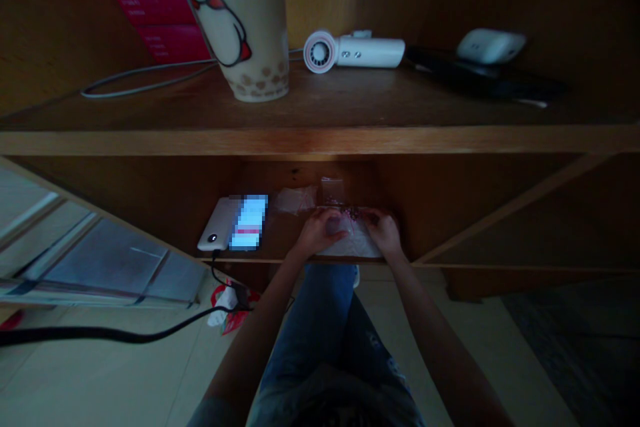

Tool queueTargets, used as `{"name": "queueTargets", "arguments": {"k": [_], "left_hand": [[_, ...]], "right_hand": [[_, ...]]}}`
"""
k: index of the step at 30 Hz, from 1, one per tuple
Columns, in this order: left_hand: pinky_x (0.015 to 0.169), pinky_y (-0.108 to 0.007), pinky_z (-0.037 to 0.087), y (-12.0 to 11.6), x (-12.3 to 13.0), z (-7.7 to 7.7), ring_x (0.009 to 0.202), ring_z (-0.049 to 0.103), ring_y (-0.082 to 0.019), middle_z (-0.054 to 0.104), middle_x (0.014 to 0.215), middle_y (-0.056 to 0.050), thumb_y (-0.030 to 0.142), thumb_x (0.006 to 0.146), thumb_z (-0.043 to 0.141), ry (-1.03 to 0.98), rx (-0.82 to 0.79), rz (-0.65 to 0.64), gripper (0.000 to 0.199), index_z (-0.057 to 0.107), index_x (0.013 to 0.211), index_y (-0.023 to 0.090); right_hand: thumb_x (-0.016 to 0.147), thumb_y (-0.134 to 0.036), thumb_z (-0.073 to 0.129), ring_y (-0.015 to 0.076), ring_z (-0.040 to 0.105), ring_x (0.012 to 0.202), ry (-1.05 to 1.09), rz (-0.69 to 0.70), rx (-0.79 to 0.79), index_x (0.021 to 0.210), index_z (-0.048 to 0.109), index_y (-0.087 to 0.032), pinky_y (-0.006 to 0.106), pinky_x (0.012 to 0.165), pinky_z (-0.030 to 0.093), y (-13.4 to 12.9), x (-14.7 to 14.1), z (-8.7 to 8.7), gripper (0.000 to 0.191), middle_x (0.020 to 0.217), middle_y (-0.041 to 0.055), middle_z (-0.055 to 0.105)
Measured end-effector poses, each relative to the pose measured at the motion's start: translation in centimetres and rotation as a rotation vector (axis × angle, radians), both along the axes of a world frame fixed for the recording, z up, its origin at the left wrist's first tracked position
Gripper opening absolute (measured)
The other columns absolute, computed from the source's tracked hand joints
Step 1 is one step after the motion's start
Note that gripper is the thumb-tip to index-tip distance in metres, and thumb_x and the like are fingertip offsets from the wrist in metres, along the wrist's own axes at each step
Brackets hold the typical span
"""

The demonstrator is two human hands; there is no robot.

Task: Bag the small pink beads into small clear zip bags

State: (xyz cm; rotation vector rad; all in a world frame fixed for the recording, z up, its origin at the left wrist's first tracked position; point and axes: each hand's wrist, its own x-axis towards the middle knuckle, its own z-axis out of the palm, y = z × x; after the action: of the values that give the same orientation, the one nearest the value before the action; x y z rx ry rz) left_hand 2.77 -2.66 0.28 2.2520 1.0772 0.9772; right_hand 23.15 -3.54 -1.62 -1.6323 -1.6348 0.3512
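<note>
On the lower shelf, a small cluster of dark and pink beads [353, 213] lies between my two hands; it is too small and dim to make out fully. My left hand [319, 231] is curved in a C, thumb and fingers apart, its fingertips beside the beads. From the other side, my right hand [384, 232] pinches at the edge of the cluster with thumb and forefinger. Under both hands is a whitish, translucent plastic sheet or bag [353, 245]. Just behind them sits a small clear zip bag [332, 191], with another pale plastic packet [296, 199] to its left.
Left of my hands lie a lit phone [249, 221] and a white power bank [216, 225] with a black cable [150, 336]. The upper shelf edge [320, 141] runs above, bearing a bubble tea cup [260, 33], a white handheld fan [367, 52] and a pink box [155, 7].
</note>
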Motion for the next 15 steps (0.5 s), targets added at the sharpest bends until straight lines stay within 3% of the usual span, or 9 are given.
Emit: {"name": "queueTargets", "arguments": {"k": [9, 15], "left_hand": [[0.090, -0.035, 0.043, 0.00, -0.02, -0.11, 0.097, 0.055, -0.019, 0.061, 0.102, -0.004, 0.038, 0.069, 0.067, -0.008, 0.021, -0.002, 0.038, 0.054, 0.101, 0.021], [0.090, -0.035, 0.043, -0.07, -0.03, -0.05, 0.098, 0.056, -0.019, 0.061, 0.102, -0.004, 0.038, 0.070, 0.067, 0.000, 0.024, 0.002, 0.038, 0.054, 0.101, 0.021]], "right_hand": [[0.075, -0.032, 0.052, 0.0193, 0.062, 0.067, -0.036, -0.102, -0.033, 0.077, 0.065, -0.017, 0.031, 0.066, 0.047, -0.30, -0.28, 0.46, 0.020, 0.075, 0.0073, 0.068], [0.076, -0.033, 0.051, 0.0180, 0.062, 0.066, -0.079, -0.099, -0.035, 0.075, 0.066, -0.020, 0.030, 0.064, 0.047, -0.43, -0.43, 0.42, 0.020, 0.075, 0.0050, 0.068]]}}
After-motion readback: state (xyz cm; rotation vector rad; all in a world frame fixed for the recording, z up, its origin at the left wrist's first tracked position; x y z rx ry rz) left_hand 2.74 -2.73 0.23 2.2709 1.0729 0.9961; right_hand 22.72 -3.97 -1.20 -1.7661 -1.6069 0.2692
